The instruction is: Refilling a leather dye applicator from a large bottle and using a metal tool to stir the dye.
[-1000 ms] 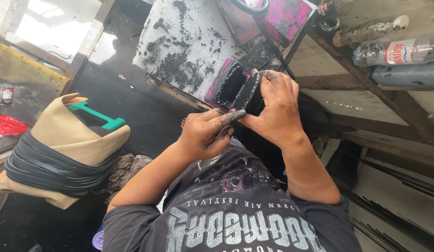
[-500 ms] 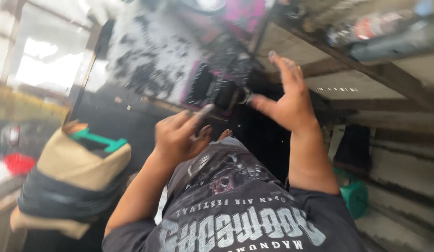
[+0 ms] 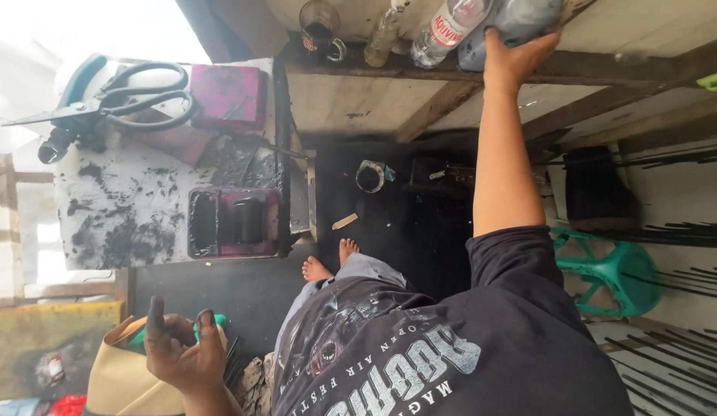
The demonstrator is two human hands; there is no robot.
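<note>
My right hand (image 3: 516, 58) is stretched far out to a wooden shelf (image 3: 605, 69) and is closed around the end of a grey bottle (image 3: 520, 15) lying there. My left hand (image 3: 181, 354) hovers near my body above a tan bag (image 3: 115, 381); its fingers are black with ink, loosely curled and holding nothing. A magenta tray (image 3: 233, 223) with black compartments sits on a white, ink-smeared board (image 3: 119, 208), apart from both hands.
Big black scissors (image 3: 115, 100) and a magenta block (image 3: 227, 96) lie on the board. A clear labelled bottle (image 3: 443, 31), a glass bottle (image 3: 385, 35) and a mug (image 3: 321, 27) share the shelf. A green stool (image 3: 612, 270) stands at right; my bare feet (image 3: 327, 262) rest below.
Both hands were together at the magenta tray. My right hand has since reached out to the shelf and taken the grey bottle; my left hand has drawn back over the bag.
</note>
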